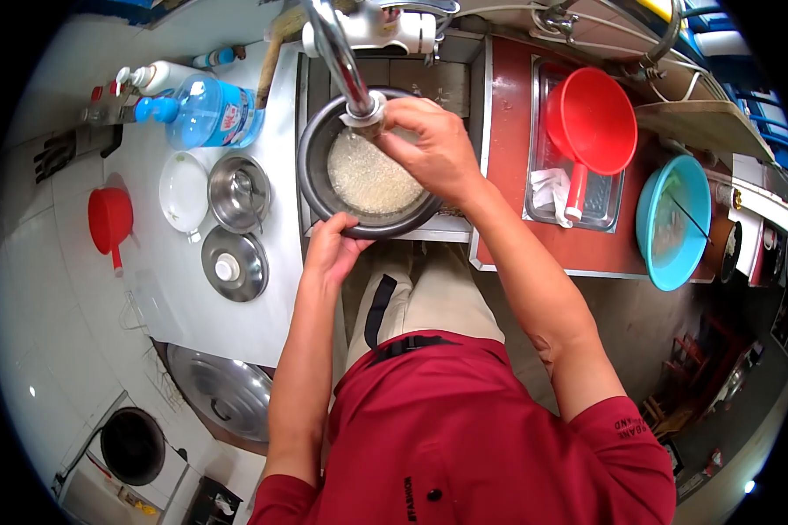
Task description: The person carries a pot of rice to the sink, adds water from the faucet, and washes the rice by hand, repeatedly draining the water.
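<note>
A dark round pot (313, 188) stands in the sink under the tap, with pale rice (372, 175) inside. My left hand (331, 251) is closed on the pot's near rim, thumb over the edge and fingers against the outside. Above the rice, my right hand (438, 144) pinches the white end of the curved metal faucet (337, 52), fingers wrapped about the nozzle. Whether water is running is hard to see, since the hand and nozzle cover that spot.
Left counter: a blue-capped water jug (214, 112), a white plate (184, 191), a steel bowl (239, 191) and a steel lid (245, 276). Right counter: a red ladle (594, 122) over a metal tray (534, 210), and a turquoise basin (681, 223) holding liquid.
</note>
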Demonstrator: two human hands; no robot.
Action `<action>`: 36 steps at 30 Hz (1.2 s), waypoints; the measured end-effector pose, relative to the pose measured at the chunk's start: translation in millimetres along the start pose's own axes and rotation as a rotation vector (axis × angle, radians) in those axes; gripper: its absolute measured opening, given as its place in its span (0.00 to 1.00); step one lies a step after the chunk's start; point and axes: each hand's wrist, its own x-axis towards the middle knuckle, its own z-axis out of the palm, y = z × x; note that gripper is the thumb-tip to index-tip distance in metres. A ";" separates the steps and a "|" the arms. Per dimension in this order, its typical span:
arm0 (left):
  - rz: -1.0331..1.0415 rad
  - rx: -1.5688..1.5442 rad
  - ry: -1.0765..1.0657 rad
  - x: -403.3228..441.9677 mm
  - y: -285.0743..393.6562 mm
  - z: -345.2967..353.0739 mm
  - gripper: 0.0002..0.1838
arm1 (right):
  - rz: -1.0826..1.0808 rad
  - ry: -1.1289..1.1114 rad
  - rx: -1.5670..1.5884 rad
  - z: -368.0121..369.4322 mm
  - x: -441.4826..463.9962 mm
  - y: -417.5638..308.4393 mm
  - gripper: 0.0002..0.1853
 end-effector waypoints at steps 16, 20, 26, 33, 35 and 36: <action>0.095 0.089 -0.105 17.6 -17.2 2.5 0.08 | 1.199 -0.063 0.924 -1.1 -82.0 61.0 0.15; 0.208 0.239 -0.040 16.9 -8.4 10.5 0.15 | 1.117 -0.065 0.915 9.4 -84.9 65.8 0.18; 0.624 0.546 0.037 17.3 21.6 44.8 0.18 | 1.069 0.043 0.687 13.4 -87.7 69.5 0.21; 0.162 0.009 -0.102 89.6 23.7 118.3 0.11 | 1.113 0.117 0.761 10.3 -106.8 53.4 0.18; 0.079 0.016 -0.105 103.6 23.3 129.0 0.14 | 1.121 0.136 0.773 8.9 -111.4 51.4 0.17; 0.000 0.025 -0.115 102.2 25.2 136.0 0.18 | 1.142 0.119 0.777 6.8 -113.5 53.2 0.17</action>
